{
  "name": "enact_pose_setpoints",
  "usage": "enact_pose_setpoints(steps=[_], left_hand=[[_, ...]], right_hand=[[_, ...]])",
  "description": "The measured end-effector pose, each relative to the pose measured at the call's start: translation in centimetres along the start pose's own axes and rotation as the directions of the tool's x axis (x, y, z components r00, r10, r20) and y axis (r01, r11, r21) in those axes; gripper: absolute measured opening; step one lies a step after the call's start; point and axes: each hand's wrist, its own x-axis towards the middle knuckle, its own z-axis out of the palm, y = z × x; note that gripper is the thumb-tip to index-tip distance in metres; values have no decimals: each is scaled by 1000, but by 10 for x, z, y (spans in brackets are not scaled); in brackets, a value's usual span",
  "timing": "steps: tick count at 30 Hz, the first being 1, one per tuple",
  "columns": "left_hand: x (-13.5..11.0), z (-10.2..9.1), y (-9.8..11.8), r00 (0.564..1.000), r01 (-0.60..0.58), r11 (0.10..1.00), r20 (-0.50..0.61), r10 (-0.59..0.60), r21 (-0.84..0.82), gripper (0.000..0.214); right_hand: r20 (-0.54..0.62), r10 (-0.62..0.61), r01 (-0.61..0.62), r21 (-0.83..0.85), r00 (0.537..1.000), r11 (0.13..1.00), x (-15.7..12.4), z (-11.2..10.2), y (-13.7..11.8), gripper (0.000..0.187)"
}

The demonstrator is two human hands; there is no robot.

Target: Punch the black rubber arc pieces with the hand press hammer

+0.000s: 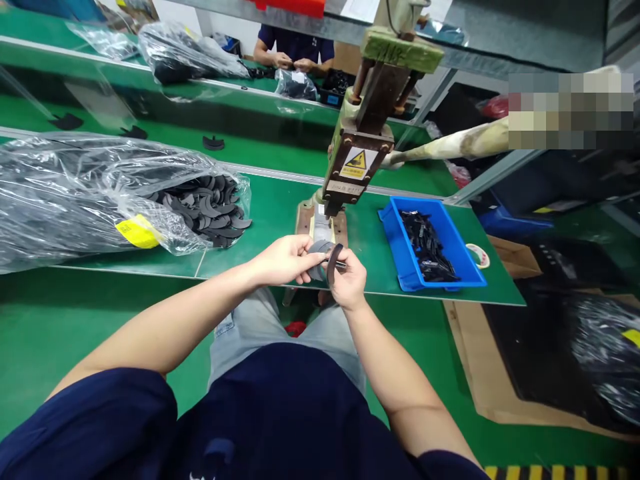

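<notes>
In front of the hand press [345, 170], my two hands meet at the near edge of the green table. My right hand [350, 280] is closed on a curved black piece [335, 264], held upright, with a small dark strip sticking out near its fingers. My left hand [285, 260] pinches at the same piece from the other side; its thumb reaches across to it. A grey rounded block [317, 267] shows between the hands, partly covered by fingers. Right behind them lies the press base [303, 220], under the ram.
A clear plastic bag [75, 193] spills many curved black pieces [215, 210] on the left. At right stand a blue bin [393, 243] of small black parts and a tape roll [479, 256]. The press's lever [460, 143] reaches right. Another person [295, 50] works across the line.
</notes>
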Motion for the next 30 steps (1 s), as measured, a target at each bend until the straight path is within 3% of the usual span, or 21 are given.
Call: enact_pose_setpoints(steps=[6,15,23,25,27,29,30], left_hand=[[-1,-2,12,992,48,998,122,-42,-51,52],[-3,-10,4,1000,-3,995,-12,5,100,45],[-8,-5,-4,990,-88,946,-82,119,312,35],[-10,-5,-3,955,-188,889,-134,265,417,29],[-12,-3,0,874,-294,786,-180,452,544,25],[-14,-2,2,807,-369,673,-139,575,641,22],[-15,-1,2,795,-396,634,-98,599,664,21]], right_hand=[[1,-69,69,-75,998,995,-6,-4,-10,22],[194,-240,289,-289,951,912,2,-25,-24,18],[227,-307,374,-372,924,850,-1,-26,-32,16],[219,-313,376,-380,924,845,-1,-26,-32,15],[206,-313,370,-385,927,845,-2,-27,-32,13],[195,-309,362,-387,931,848,-2,-28,-31,11],[192,-307,359,-385,932,850,-2,-27,-31,10]])
